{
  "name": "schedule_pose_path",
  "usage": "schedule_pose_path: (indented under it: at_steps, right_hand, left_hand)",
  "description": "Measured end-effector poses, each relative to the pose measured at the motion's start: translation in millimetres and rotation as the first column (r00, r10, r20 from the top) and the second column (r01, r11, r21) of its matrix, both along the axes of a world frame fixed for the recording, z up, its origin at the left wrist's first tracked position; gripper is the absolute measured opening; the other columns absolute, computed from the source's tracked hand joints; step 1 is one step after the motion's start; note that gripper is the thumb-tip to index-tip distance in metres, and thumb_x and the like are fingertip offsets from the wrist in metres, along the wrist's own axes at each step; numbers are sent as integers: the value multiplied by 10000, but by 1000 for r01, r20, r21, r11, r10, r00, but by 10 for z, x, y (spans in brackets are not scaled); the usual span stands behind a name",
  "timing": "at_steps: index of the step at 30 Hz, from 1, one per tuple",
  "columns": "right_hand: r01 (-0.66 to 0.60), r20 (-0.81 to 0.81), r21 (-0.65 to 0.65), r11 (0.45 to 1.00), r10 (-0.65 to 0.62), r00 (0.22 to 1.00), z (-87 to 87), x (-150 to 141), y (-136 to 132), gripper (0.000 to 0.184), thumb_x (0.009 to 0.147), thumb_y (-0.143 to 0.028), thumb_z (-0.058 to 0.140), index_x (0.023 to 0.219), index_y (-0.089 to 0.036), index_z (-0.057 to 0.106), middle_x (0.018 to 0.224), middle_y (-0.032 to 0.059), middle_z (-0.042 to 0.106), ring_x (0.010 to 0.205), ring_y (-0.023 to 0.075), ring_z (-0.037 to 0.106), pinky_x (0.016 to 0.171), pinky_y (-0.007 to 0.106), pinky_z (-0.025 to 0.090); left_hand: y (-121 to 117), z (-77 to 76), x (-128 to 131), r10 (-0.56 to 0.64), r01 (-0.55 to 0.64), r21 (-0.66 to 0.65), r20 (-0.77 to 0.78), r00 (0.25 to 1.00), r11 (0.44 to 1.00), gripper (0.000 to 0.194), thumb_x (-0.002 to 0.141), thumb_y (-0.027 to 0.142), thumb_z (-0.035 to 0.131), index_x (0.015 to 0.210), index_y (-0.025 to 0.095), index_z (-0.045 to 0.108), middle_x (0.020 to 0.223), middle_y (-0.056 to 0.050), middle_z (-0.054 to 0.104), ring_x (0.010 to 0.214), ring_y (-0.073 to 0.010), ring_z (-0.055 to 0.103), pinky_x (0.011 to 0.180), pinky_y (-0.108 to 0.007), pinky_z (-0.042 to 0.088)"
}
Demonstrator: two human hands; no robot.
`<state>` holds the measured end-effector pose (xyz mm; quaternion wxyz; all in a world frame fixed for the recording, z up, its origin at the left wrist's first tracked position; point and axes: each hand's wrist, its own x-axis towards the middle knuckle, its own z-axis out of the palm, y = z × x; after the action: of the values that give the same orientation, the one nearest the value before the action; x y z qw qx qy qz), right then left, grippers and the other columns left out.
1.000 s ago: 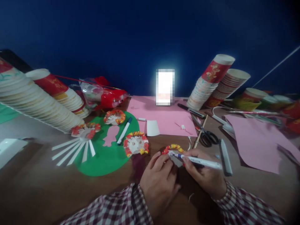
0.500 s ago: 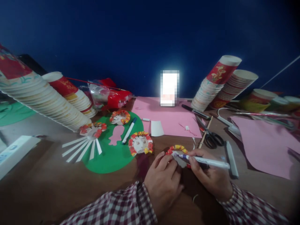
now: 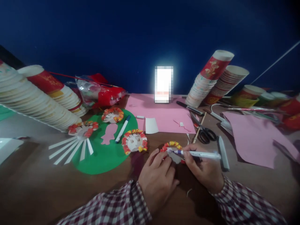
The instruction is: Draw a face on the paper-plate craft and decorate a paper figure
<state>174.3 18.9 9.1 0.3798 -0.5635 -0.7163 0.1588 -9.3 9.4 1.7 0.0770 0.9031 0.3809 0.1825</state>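
In the head view, just right of the lower centre, a paper piece (image 3: 174, 144) with a curled red-and-yellow rim lies on the bench (image 3: 47, 193), partly hidden beneath the fingers. The left hand (image 3: 158, 178) rests over its near left side, apparently to steady it; whether that grip pinches the paper or merely presses it, I cannot tell. The right hand (image 3: 206, 170) has its grip closed around a white marker (image 3: 203, 154), held low near the purple tip, probably for fine control, with the tip at the pale middle of the piece.

Left of centre, a similar curled piece (image 3: 134, 142) bearing drawn marks overlaps a green sheet (image 3: 98, 164), perhaps within sight as a model. A second marker (image 3: 123, 128) lies on that sheet. Scissors (image 3: 207, 134) lie right of centre, beyond the right hand, seemingly kept off the drawing spot.
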Motion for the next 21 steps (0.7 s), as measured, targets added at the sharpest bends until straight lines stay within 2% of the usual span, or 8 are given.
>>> schedule_pose_path:
  at_steps: [13,21]
  right_hand:
    - [-30,19,-6,1000,30,999,-61,-1,19,101,856,-244,507,850,-185,589,751,27,639,679,150,615,640,253,489]
    - [-36,34,-6,999,37,999,-39,-13,22,99,860,-236,503,847,-182,585,746,26,640,671,146,617,643,252,490]
  left_hand:
    - [10,11,3,-13,13,6,-8,1000,1000,291,819,399,581,987,161,577,1035,-34,585,1130,-223,443,1103,-425,219]
    - [8,-9,2,-16,16,-6,4,1000,1000,280,825,391,576,978,157,575,1052,-36,580,1129,-232,445,1104,-426,214]
